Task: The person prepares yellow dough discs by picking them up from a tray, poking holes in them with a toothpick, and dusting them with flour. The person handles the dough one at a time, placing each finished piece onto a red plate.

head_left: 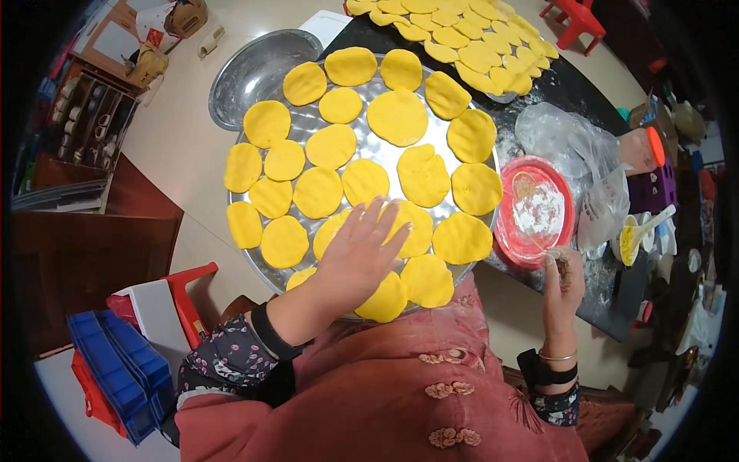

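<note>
A large round metal tray (377, 152) carries many flat yellow dough discs (397, 117), spaced out over most of its surface. My left hand (356, 258) lies palm down, fingers spread, over discs at the tray's near side; its palm hides parts of them. To the right stands a red plastic basin (567, 204) with white flour (539, 212) inside. My right hand (566, 289) is just at the basin's near edge, its fingertips pressed together and dusted white. Whether anything is between those fingertips is too small to make out.
A metal bowl (239, 81) sits beyond the tray's left. More yellow discs (454, 31) lie on the dark table's far end. Plastic bags (558, 131), an orange-lidded jar (643, 150) and a white bowl (625, 240) stand right. Blue crates (119, 369) and a red-legged stool (190, 304) are lower left.
</note>
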Motion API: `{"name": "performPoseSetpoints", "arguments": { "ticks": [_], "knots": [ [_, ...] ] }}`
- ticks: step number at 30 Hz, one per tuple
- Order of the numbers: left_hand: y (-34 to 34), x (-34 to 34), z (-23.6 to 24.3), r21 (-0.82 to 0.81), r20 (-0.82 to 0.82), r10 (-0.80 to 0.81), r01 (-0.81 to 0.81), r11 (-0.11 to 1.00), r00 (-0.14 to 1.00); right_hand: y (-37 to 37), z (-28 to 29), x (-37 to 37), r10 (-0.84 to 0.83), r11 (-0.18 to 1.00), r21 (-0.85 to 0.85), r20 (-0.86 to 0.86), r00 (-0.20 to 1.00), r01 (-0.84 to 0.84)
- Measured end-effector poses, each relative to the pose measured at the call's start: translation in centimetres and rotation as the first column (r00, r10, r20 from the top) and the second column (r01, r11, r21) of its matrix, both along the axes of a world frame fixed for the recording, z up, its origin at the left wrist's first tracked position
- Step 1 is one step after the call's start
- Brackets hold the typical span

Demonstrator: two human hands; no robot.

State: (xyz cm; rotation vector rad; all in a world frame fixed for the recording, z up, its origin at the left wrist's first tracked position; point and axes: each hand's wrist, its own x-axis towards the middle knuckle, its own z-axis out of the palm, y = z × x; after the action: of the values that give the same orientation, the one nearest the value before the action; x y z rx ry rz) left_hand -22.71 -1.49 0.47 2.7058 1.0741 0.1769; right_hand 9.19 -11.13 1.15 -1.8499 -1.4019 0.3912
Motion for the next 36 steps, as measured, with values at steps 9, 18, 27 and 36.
{"name": "performPoseSetpoints", "arguments": {
  "ticks": [9, 18, 27, 36],
  "knots": [
    [0.1, 0.7, -1.4, -0.082, -0.058, -0.066, 0.061, 0.995, 0.996, 0.0, 0.2, -0.6, -0.017, 0.999, -0.040, -0.047, 0.999, 0.015],
    [-0.1, 0.6, -0.8, -0.105, -0.077, -0.050, 0.042, 0.994, 0.996, 0.7, -0.1, -1.4, 0.019, 1.000, -0.019, 0.047, 0.999, -0.018],
    [0.8, -1.2, 1.7, -0.118, -0.150, 0.211, -0.230, 0.966, 0.966, 0.9, 0.2, -1.7, -0.052, 0.987, -0.151, -0.007, 0.999, 0.050],
    [-0.5, -4.2, 0.6, -0.016, 0.039, 0.387, -0.386, 0.922, 0.921, 1.8, -0.1, -2.0, 0.061, 0.998, -0.029, 0.215, 0.975, -0.057]
  ]
}}
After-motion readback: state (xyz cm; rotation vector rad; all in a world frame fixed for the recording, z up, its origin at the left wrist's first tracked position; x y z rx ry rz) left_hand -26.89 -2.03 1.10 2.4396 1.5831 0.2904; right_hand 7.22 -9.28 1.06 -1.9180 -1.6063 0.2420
